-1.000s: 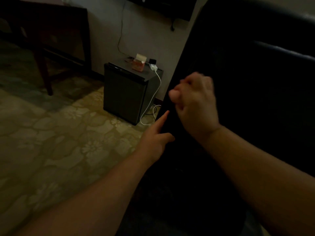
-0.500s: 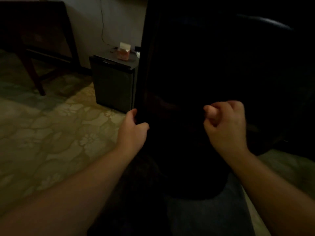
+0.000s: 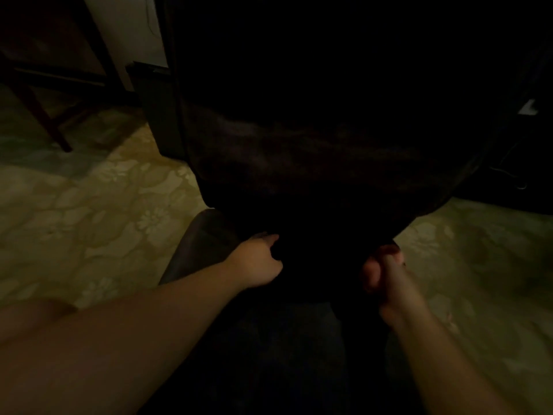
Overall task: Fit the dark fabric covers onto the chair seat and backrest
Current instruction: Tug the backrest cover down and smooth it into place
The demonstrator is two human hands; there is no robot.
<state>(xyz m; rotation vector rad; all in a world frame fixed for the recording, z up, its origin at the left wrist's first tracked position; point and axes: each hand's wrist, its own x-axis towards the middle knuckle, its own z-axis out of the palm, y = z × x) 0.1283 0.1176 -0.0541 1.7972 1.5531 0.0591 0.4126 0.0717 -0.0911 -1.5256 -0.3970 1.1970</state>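
The dark fabric cover [image 3: 314,163] fills the middle of the view, hanging as a broad, near-black sheet over the chair and narrowing downward to a gathered lower edge that ends right at both hands. The left hand [image 3: 257,262] is at the left end of that edge, fingers curled into the cloth and gripping it, thumb side toward the fabric. The right hand [image 3: 384,274] is at the right end of the edge, blurred, its fingers bunched round a fold of the same cover. The two hands are apart, with the bottom of the cover stretched between them, near the viewer and low in the scene.

The cover looks matte and slightly fuzzy, with soft wrinkles running across its middle band; its upper part is lost in darkness. A smooth, rounded grey-brown chair part [image 3: 191,250] shows just left of the left hand, beside the cover's edge.

Pale floral-patterned flooring [image 3: 98,211] lies left and right. A dark wooden table leg [image 3: 45,115] stands far left, and a dark cabinet [image 3: 155,109] sits behind the cover's left side
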